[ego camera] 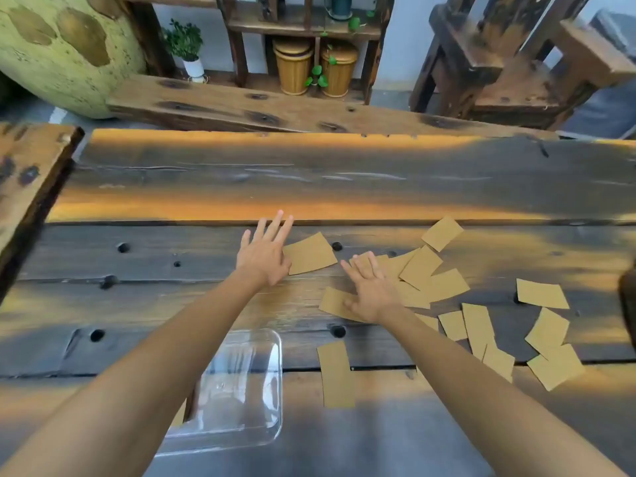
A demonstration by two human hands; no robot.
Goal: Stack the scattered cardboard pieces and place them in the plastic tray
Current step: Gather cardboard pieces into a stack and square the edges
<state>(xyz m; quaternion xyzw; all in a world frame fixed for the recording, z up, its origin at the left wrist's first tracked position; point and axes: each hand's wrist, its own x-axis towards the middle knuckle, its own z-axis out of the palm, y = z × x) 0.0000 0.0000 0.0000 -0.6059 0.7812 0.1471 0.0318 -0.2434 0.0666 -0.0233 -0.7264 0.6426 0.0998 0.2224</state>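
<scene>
Several tan cardboard pieces lie scattered over the right half of the dark wooden table [241, 177]. My left hand [263, 251] is flat with fingers spread, its edge touching the left side of one cardboard piece [311, 253]. My right hand [370, 287] lies flat with spread fingers on a heap of overlapping pieces [421, 268], its thumb over another piece [334, 301]. A long piece [336, 373] lies near the clear plastic tray [275, 383], which sits under my left forearm at the near edge. More pieces [547, 332] lie further right.
The table has several round holes [338, 331] and gaps between its planks. A wooden bench [275, 108] stands behind the table, with shelves, wooden buckets [292, 67] and potted plants beyond. A wooden chair [516, 63] is at the back right.
</scene>
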